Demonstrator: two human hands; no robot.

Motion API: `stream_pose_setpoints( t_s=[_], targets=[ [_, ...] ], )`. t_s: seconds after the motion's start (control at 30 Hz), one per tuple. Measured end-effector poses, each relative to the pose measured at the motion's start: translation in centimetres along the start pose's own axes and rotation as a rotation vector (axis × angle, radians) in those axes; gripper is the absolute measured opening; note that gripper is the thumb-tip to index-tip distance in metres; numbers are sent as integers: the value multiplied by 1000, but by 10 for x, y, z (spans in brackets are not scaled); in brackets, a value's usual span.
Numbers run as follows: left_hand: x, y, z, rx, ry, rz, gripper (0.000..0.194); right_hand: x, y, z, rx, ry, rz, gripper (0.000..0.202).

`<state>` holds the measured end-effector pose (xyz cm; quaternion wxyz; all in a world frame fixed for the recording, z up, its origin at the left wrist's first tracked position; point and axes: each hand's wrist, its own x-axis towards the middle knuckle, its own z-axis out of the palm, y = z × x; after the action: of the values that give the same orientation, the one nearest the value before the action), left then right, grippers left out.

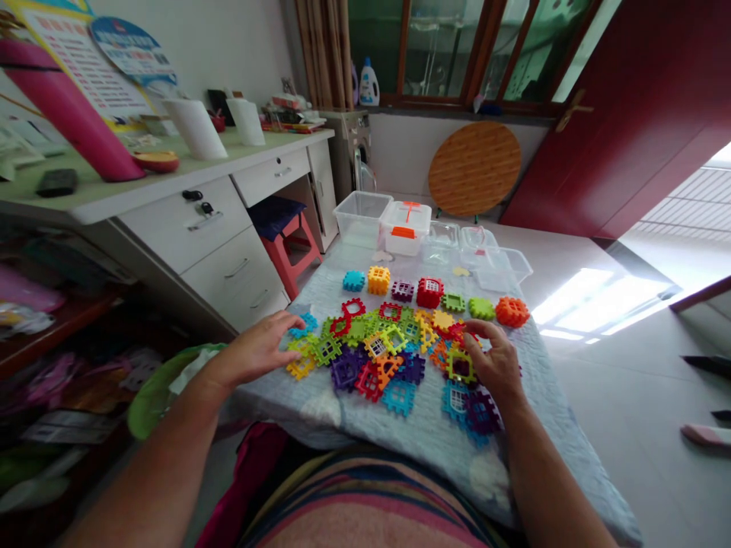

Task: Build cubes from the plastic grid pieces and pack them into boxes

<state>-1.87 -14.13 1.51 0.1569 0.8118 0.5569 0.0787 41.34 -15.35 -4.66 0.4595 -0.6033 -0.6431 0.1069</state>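
Note:
A loose pile of toothed plastic building tiles in many colours lies on the cloth-covered table. My left hand (pixel 256 352) is at the pile's left edge, its fingers and thumb apart. Close to its fingertips are a blue tile (pixel 304 325) and a yellow tile (pixel 301 366). At the right side, my right hand (pixel 496 361) reaches over the pile with a gap between thumb and forefinger. A yellow-green frame tile (pixel 460 367) lies by its thumb, with a purple tile (pixel 481 411) just below. Some of that hand's fingers are hidden.
Behind the pile stands a row of sorted tile stacks, including a red one (pixel 429 292) and an orange one (pixel 512 311). Clear plastic boxes (pixel 362 209) and an orange-latched box (pixel 404 230) line the far table edge. A desk (pixel 211 221) stands left.

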Motion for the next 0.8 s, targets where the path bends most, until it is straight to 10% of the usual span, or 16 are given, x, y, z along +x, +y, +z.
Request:
stream_pose_setpoints(
  t_s=[0.43, 0.8],
  targets=[
    [-5, -2, 33, 10, 75, -15, 19, 0, 3, 2, -11, 3, 5, 20],
    [3, 26, 15, 113, 500, 106, 23, 0, 1, 2, -7, 3, -22, 19]
  ],
)
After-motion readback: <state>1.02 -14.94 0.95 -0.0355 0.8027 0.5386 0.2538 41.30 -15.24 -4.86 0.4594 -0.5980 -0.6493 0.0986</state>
